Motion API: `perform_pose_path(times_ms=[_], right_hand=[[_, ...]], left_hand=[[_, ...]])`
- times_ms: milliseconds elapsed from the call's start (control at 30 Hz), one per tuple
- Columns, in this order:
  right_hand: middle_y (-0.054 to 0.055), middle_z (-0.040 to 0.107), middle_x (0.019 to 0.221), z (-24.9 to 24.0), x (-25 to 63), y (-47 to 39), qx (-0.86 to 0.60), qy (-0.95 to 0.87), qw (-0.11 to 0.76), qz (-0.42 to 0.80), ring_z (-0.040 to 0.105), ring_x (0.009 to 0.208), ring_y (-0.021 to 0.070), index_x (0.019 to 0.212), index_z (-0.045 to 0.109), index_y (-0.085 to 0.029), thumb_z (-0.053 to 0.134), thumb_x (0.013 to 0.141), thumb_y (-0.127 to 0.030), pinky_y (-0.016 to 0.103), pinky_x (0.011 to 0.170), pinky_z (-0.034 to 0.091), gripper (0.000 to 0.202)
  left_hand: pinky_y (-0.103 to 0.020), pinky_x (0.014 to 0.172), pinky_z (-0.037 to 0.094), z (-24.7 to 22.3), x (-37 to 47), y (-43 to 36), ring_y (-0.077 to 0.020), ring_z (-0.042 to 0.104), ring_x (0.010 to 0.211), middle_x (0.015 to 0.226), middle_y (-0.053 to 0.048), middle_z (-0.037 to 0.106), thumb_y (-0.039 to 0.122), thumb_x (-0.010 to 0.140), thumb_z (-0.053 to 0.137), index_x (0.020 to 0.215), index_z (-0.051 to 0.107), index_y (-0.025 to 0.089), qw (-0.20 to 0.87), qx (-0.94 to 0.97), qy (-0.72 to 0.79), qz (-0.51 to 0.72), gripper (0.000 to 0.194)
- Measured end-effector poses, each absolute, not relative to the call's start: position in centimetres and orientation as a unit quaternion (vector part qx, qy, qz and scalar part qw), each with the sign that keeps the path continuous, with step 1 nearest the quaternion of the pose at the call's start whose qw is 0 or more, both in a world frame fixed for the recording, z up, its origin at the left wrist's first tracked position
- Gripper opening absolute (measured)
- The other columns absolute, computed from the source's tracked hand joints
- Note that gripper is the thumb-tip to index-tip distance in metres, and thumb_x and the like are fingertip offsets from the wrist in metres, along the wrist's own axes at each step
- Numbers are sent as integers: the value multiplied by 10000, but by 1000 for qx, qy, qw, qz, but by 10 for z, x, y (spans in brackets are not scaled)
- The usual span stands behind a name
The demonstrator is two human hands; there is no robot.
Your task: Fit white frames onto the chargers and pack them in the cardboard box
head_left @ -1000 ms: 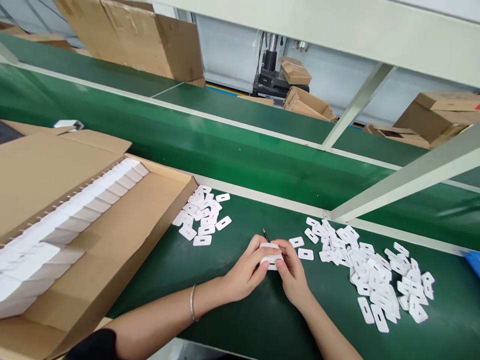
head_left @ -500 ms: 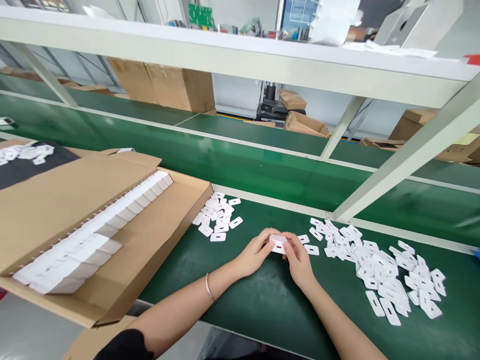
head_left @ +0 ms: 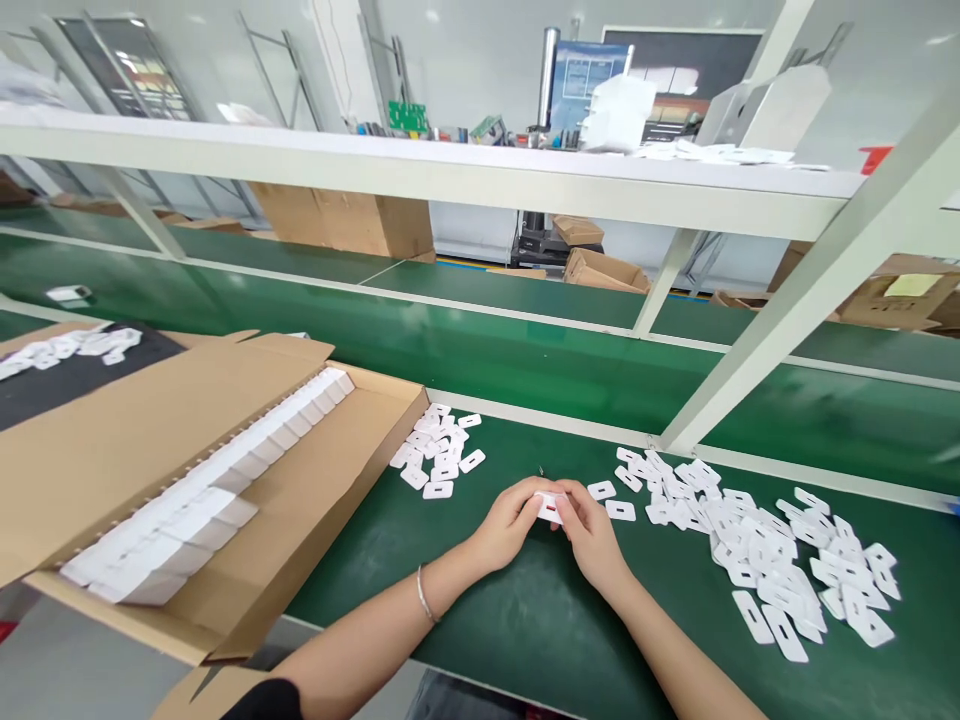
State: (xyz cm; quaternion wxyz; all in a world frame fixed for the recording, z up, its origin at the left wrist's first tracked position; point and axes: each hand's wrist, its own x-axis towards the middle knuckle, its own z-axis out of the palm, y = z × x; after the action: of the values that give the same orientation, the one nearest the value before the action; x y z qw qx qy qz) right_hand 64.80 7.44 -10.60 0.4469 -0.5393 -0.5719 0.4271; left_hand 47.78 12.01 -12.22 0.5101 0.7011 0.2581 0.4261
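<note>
Both hands (head_left: pixel 551 520) covering small white piece (head_left: pixel 550 507), its shape mostly hidden

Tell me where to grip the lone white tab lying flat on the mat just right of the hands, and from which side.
Pinch the white tab by its long edges, coming from above, probably easiest. It lies flat on the green mat, apart from the large pile, so both edges are free. Its middle has a slot, so the solid rim is the better hold. The right hand is nearest.
</note>
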Motion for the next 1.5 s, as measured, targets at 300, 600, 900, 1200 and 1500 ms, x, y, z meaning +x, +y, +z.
perform_pose_path(times_ms=[300, 600, 900, 1200, 1500], right_hand=[[-11, 588, 736, -112, 659, 78, -543, -570, 428, 445, 598, 697, 189, 1052, 657, -223, 534, 963, -686, 324, 682, 472, 488], [3, 606, 817, -109, 653, 76, -528, -591, 430, 432, 563, 718, 179, 1090, 645, -223, 598, 952, -648, 308, 660, 445, 450], [-4, 589, 804, -107, 653, 74, -514, -549, 453, 479, 531, 718, 166, 1052, 656, -219, 655, 920, -646, 302, 674, 424, 447], [-26, 525, 741, -107, 655, 75, -507, -543, 454, 492, 493, 692, 157, 985, 623, -230, 558, 947, -716, 289, 640, 397, 491], [-32, 527, 686, -114, 652, 70, -543, -574, 424, 442, 495, 645, 162, 982, 591, -233, 434, 1031, -643, 296, 617, 359, 442]], left_hand=[[-367, 960, 474, -117, 477, 125, -233, 635, 1033, 1133, -103, 696, 565, 1107, 288, 1254, 679, 190, 520, 729, 252, 367, 562], [-339, 885, 482, -115, 478, 127, -213, 633, 950, 1022, -85, 691, 496, 1106, 388, 1143, 752, 203, 488, 729, 260, 404, 468], [-380, 956, 459, -122, 477, 119, -232, 585, 1038, 1129, -89, 626, 506, 1090, 440, 1307, 631, 231, 531, 716, 236, 388, 398], [-333, 825, 428, -126, 475, 117, -201, 532, 911, 1001, -59, 546, 507, 1090, 445, 1292, 683, 244, 498, 744, 235, 379, 409], [-335, 820, 430, -125, 478, 120, -208, 570, 882, 935, -66, 612, 493, 1098, 427, 1143, 776, 218, 524, 710, 253, 397, 447]])
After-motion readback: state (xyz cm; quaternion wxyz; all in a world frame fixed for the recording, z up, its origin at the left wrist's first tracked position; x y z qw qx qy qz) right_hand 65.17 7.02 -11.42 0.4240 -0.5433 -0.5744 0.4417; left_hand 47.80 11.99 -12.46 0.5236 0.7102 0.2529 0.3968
